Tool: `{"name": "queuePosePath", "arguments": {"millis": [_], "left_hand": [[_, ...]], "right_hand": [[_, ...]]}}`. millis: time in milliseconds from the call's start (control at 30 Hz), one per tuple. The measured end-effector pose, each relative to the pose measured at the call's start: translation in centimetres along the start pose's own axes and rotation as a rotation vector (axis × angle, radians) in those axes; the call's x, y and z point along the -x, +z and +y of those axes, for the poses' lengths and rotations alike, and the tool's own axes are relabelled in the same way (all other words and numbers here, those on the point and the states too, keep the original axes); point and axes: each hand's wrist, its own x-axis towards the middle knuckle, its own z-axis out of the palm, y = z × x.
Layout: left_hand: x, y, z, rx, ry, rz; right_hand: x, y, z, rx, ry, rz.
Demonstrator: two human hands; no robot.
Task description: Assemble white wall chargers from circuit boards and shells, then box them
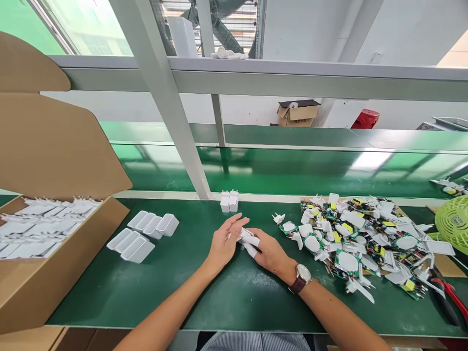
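Note:
Above the middle of the green bench, a small white plastic part [248,238] with arms sticking out is between my two hands. My right hand [271,252], wearing a wristwatch, is closed around its right side. My left hand [224,239] grips its left side between thumb and fingers, the fingertips reaching past it. Fingers hide some of the part, so its exact kind does not show. Just beyond my hands stand two small white pronged units [229,201]. Several empty white plastic casings [138,246] lie in two rows to the left.
To the right is a big heap of green circuit boards with white plastic pieces [347,261]. Red-and-black-handled pliers [451,297] and a lime-green basket [453,224] are at the far right. An open cardboard box [78,261] of white units stands left. A slanted metal post [175,112] rises behind the bench.

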Motion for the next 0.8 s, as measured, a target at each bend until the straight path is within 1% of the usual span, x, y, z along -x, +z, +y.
{"name": "queuePosePath", "arguments": {"millis": [133,200,300,367,467,633,667,733,800], "left_hand": [[0.1,0.1,0.2,0.084,0.275,-0.229],[0.5,0.1,-0.1,0.019,0.359,-0.273],[1.0,0.4,-0.5,-0.126,0.378,-0.252],[1.1,0.7,-0.7,-0.140,0.365,-0.232],[1.0,0.9,-0.8,-0.120,0.389,-0.211],[1.0,0.5,-0.9,-0.169,0.486,-0.195],[0.9,0.4,-1.0,-0.193,0.501,-0.175],[0.8,0.3,-1.4,-0.233,0.502,-0.090],[0.7,0.3,-1.7,-0.237,0.453,0.007]], "right_hand": [[-0.1,-0.9,-0.6,-0.053,0.036,0.075],[0.0,-1.3,-0.7,-0.074,0.050,0.075],[0.2,-1.3,-0.2,-0.059,0.039,-0.017],[0.4,-1.0,0.1,-0.042,0.033,-0.062],[0.4,-0.8,0.2,-0.014,0.048,-0.050],[0.2,-1.2,-0.2,-0.038,0.064,0.012],[0.1,-1.3,-0.2,-0.033,0.061,0.001],[0.2,-1.3,-0.3,-0.003,0.057,-0.052],[0.3,-1.1,-0.4,0.040,0.073,-0.089]]}}
